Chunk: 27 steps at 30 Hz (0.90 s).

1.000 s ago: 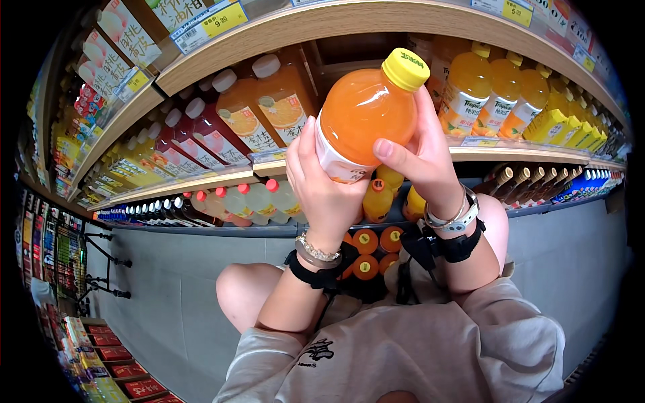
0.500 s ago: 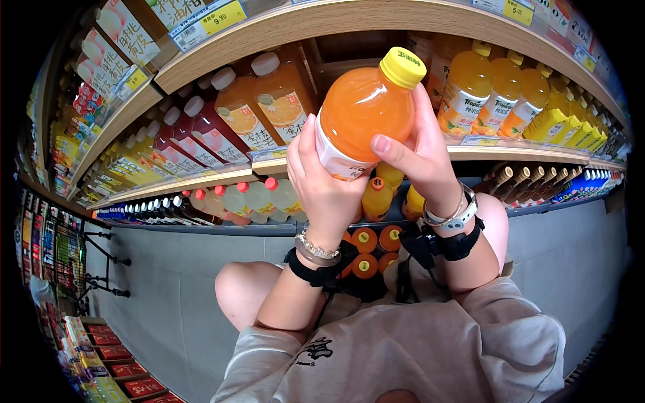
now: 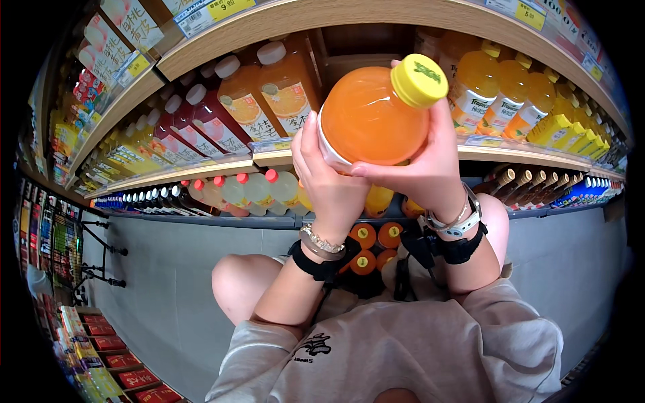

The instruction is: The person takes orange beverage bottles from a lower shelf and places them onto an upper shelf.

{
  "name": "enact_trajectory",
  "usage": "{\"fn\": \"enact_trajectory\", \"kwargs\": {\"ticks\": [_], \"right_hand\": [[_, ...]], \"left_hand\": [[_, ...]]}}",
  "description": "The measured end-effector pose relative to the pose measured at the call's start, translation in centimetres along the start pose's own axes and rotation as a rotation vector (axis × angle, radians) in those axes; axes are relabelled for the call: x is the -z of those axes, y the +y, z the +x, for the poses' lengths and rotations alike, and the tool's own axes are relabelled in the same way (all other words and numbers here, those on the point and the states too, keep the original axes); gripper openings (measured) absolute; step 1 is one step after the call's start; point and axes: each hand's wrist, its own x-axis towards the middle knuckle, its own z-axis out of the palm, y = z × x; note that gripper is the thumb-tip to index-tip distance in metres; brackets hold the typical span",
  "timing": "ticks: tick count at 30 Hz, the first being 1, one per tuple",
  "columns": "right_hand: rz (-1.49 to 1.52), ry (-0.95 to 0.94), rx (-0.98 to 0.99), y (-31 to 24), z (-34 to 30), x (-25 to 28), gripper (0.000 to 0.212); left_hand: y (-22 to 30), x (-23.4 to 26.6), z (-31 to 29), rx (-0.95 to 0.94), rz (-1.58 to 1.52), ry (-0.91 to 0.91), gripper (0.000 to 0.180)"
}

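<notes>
A large bottle of orange juice [image 3: 369,114] with a yellow cap is held up between both my hands, its cap tilted toward the upper right. My left hand [image 3: 329,191] is closed on the lower left side of the bottle, over its white label. Round the right side wraps my right hand [image 3: 430,168], its thumb pressed along the near side; most of its fingers are hidden behind the bottle and cap. Beyond it, bottles with orange slices on their labels [image 3: 285,87] stand left of a dark shelf gap [image 3: 349,41]. Yellow-orange juice bottles [image 3: 474,87] stand on the right.
Wooden shelf edges [image 3: 295,30] curve above and behind the bottle. Red-capped bottles [image 3: 255,191] line the lower shelf. Between my knees, several orange bottles with orange caps [image 3: 363,262] stand low down. Red boxes [image 3: 124,359] are stacked at the lower left, by grey floor tiles [image 3: 181,282].
The bottle has tipped so its top faces me more, and its cap has shifted right and slightly down. Less of the label shows. Both hands still hold it.
</notes>
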Motion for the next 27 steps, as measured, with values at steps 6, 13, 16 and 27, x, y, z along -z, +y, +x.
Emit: {"fn": "enact_trajectory", "kwargs": {"ticks": [6,13,16,27], "right_hand": [[-0.147,0.056,0.151,0.4,0.2,1.2,0.099],[-0.610,0.001,0.284,5.6,2.0,2.0,0.092],[-0.645,-0.029,0.242,7.8,2.4,1.7,0.088],[-0.292,-0.067,-0.181,14.9,9.2,2.3,0.068]], "left_hand": [[-0.5,2.2,3.2,0.011,-0.301,-0.311,0.097],[-2.3,6.8,7.1,0.458,-0.721,-0.112,0.042],[-2.9,7.3,7.3,0.513,-0.765,-0.125,0.036],[-5.6,7.1,7.2,0.651,-0.726,-0.244,0.033]]}}
